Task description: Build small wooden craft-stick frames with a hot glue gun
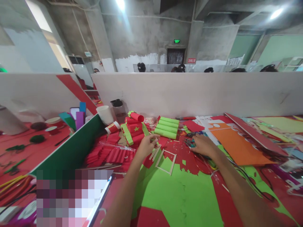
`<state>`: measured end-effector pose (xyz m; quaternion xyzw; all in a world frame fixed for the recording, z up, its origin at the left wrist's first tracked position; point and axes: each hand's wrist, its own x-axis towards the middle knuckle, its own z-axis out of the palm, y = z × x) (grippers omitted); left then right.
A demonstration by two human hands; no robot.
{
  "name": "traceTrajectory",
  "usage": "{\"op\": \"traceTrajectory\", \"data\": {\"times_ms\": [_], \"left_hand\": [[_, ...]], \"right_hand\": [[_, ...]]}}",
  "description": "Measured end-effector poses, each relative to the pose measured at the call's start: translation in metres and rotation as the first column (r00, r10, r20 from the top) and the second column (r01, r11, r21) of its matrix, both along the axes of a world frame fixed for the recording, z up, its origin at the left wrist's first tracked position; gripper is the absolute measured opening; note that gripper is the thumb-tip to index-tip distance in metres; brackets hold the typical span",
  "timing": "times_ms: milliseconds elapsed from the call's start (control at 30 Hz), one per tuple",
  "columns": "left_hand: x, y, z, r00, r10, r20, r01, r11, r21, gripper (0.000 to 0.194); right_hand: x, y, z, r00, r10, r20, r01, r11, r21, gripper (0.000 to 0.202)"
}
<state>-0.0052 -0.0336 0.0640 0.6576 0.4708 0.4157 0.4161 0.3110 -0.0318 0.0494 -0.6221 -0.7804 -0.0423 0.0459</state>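
Note:
My left hand point(148, 145) hovers beside several thin wooden sticks point(155, 154), its fingers loosely bent and apart; I see nothing held in it. Just right of the sticks, a small rectangular frame of wooden sticks point(170, 170) lies partly on a light green sheet point(180, 195). Over to the right, my right hand point(202, 145) is closed around pliers with teal handles point(190, 143), their metal jaws pointing left. A second dark tool point(190, 134) lies just beyond them.
Red and green paper rolls point(136, 129) and green tubes point(167, 126) stand behind the hands. Red folded pieces point(113, 156) fill the left, beside a green divider point(71, 146). A phone or tablet point(99, 201) is at front left. Orange board point(236, 142) lies right; a white partition point(189, 94) rises behind.

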Motion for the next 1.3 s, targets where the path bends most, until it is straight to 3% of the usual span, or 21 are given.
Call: {"op": "traceTrajectory", "data": {"times_ms": [133,200,333,400,467,667,767,867,933,967,1100,1300], "left_hand": [[0.003,-0.003,-0.001,0.997,-0.076,-0.022,0.076,0.997,0.019,0.024],[0.007,-0.006,0.000,0.985,-0.165,-0.047,0.167,0.986,0.023,0.023],[0.019,-0.017,0.000,0.907,-0.415,-0.070,0.416,0.909,-0.006,0.021],[0.025,-0.022,-0.001,0.858,-0.507,-0.079,0.507,0.862,-0.027,0.020],[0.030,-0.027,0.000,0.823,-0.562,-0.087,0.560,0.827,-0.045,0.019],[0.031,-0.027,-0.001,0.806,-0.588,-0.060,0.587,0.809,-0.043,0.015],[0.022,-0.017,-0.002,0.901,-0.435,0.007,0.435,0.901,0.006,0.018],[0.010,-0.004,-0.004,0.997,-0.048,-0.063,0.051,0.998,0.040,0.026],[0.002,0.002,-0.007,0.951,0.169,-0.259,-0.151,0.984,0.090,0.024],[-0.001,0.004,-0.008,0.923,0.217,-0.318,-0.192,0.976,0.106,0.021],[-0.009,0.004,-0.012,0.839,0.265,-0.476,-0.223,0.964,0.144,0.009],[-0.013,0.001,-0.013,0.745,0.255,-0.616,-0.202,0.967,0.156,0.015]], "right_hand": [[-0.009,-0.007,0.007,0.998,0.044,-0.036,-0.044,0.999,0.015,0.036],[-0.024,-0.012,0.014,0.967,0.146,-0.208,-0.130,0.988,0.086,0.035],[-0.063,-0.022,0.020,0.680,0.280,-0.678,-0.303,0.949,0.088,0.036],[-0.081,-0.026,0.017,0.577,0.272,-0.770,-0.342,0.937,0.075,0.036],[-0.092,-0.028,0.011,0.527,0.253,-0.811,-0.369,0.928,0.050,0.034],[-0.092,-0.018,-0.003,0.378,0.164,-0.911,-0.338,0.941,0.029,0.034],[-0.081,-0.010,-0.003,0.332,0.106,-0.937,-0.259,0.966,0.017,0.037],[-0.070,-0.005,-0.002,0.366,0.134,-0.921,-0.238,0.970,0.046,0.035],[-0.066,-0.004,-0.003,0.409,0.161,-0.898,-0.244,0.968,0.063,0.031],[-0.065,-0.004,-0.004,0.434,0.170,-0.885,-0.245,0.967,0.066,0.029],[-0.067,-0.006,-0.007,0.566,0.197,-0.801,-0.236,0.969,0.072,0.022],[-0.066,-0.007,-0.008,0.723,0.225,-0.654,-0.229,0.970,0.081,0.019]]}}
